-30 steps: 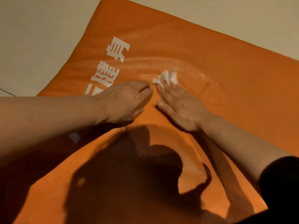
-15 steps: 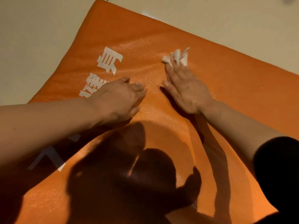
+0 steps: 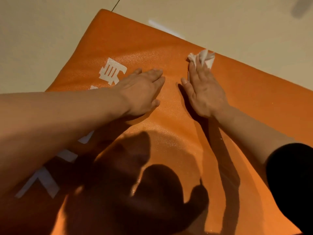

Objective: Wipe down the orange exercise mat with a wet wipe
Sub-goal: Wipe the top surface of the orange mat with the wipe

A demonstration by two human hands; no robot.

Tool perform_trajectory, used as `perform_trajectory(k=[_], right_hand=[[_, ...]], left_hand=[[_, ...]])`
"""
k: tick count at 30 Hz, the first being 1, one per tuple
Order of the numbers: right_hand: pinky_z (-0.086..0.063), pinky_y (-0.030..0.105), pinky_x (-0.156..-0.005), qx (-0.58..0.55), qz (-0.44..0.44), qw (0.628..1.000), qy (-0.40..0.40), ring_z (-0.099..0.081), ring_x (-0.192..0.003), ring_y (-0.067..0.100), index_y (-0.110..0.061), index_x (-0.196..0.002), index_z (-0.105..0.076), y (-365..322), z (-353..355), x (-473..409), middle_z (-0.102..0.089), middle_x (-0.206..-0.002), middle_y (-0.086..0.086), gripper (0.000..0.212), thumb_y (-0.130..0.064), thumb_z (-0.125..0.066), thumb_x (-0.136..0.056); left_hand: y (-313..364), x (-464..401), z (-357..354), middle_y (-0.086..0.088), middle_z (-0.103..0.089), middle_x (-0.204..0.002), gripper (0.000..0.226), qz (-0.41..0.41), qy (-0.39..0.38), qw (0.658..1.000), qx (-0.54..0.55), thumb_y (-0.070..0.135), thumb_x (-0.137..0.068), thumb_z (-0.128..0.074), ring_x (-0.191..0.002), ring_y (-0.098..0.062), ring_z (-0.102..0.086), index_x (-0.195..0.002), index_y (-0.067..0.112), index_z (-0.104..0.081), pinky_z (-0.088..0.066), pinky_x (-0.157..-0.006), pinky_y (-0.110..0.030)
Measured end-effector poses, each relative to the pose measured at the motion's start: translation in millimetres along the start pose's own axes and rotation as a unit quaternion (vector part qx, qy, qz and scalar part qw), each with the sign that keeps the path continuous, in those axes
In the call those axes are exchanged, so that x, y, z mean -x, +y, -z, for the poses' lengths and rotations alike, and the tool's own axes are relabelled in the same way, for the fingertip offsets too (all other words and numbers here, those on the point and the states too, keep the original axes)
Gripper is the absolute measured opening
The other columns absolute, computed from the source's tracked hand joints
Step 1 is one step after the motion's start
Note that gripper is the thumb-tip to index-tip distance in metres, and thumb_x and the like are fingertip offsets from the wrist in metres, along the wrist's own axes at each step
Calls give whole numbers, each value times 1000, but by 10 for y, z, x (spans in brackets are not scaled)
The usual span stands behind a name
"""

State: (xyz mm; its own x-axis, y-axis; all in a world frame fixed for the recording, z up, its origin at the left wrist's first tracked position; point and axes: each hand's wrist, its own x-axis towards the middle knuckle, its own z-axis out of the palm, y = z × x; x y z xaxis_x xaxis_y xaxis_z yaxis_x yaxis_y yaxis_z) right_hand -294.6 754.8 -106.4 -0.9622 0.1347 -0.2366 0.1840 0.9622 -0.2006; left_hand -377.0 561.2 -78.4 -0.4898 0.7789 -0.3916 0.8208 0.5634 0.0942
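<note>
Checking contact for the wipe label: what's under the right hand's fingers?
The white wet wipe lies under the right hand fingertips, pressed flat on the orange mat near its far edge. Its crumpled end sticks out past the fingers; the part beneath them is hidden.

Orange exercise mat (image 3: 169, 39): big white Chinese chars printed along left side; top one reads approx. "身" (image 3: 112, 72), rest hidden by left forearm, unreadable.
</note>
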Motion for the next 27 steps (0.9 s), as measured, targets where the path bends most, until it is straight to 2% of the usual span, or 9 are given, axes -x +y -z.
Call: perform_trajectory(k=[2, 6, 12, 14, 16, 18, 21, 27], right_hand=[[3, 35, -122, -19, -4, 1000, -10, 9, -149, 22, -10, -155, -2, -88, -32, 65, 10, -162, 8, 68, -51, -14, -102], [7, 31, -120, -35, 81, 994, -59, 10, -149, 18, -14, -155, -3, -135, 74, -218, 10, -162, 4, 66, -51, -14, -101], [4, 36, -122, 4, 79, 993, -83, 11, -149, 18, -13, -155, 1, -43, 254, -675, 12, -162, 5, 64, -49, -12, -103], [4, 36, -122, 16, 62, 995, -76, 11, -149, 19, -12, -155, 2, 11, 255, -641, 12, -162, 6, 66, -50, -12, -103], [5, 37, -121, 21, 29, 997, -67, 11, -149, 19, -12, -155, 2, 115, 245, -574, 13, -162, 7, 67, -51, -10, -103], [6, 37, -121, 35, 0, 998, -58, 11, -149, 19, -12, -155, 3, 241, 232, -487, 13, -162, 7, 67, -52, -9, -102], [7, 38, -121, 52, -29, 997, -50, 11, -149, 19, -12, -155, 6, 453, 207, -345, 14, -162, 7, 69, -53, -7, -101], [9, 38, -120, 66, -86, 994, -29, 10, -149, 19, -13, -155, 2, 869, 198, -8, 9, -163, 5, 71, -55, -2, -98]], left_hand=[[32, -33, -41, -5, 3, -162, 75, 14, -5, 1000, 23, 46, -98, -43, -149, -18, 0, -155, 15, -4, -3, -120, -37], [184, -38, -129, -7, 5, -162, 77, 56, 19, 996, 69, 49, -98, -41, -149, -20, 3, -154, 14, -3, -3, -121, -39], [394, -125, -101, -18, 2, -160, 80, 90, 28, 993, 74, 61, -92, -43, -148, -33, 1, -154, 30, -4, -4, -121, -46], [456, -86, -140, -14, 3, -161, 74, 77, 59, 991, 87, 56, -94, -43, -149, -28, 3, -154, 28, -9, 0, -120, -45], [530, -34, -183, -7, 4, -162, 68, 29, 80, 992, 92, 48, -97, -42, -149, -19, 6, -154, 24, -13, 6, -119, -41], [610, -16, -231, -1, 12, -161, 71, -9, 51, 995, 88, 50, -97, -40, -146, -14, 14, -154, 24, -5, 11, -118, -39], [685, -35, -266, 1, 19, -158, 76, -10, -3, 994, 106, 50, -97, -39, -141, -9, 22, -152, 26, 7, 14, -116, -39], [707, -67, -205, 2, 19, -158, 77, -7, -30, 996, 82, 49, -98, -41, -146, -13, 15, -153, 25, 6, 11, -117, -39]])
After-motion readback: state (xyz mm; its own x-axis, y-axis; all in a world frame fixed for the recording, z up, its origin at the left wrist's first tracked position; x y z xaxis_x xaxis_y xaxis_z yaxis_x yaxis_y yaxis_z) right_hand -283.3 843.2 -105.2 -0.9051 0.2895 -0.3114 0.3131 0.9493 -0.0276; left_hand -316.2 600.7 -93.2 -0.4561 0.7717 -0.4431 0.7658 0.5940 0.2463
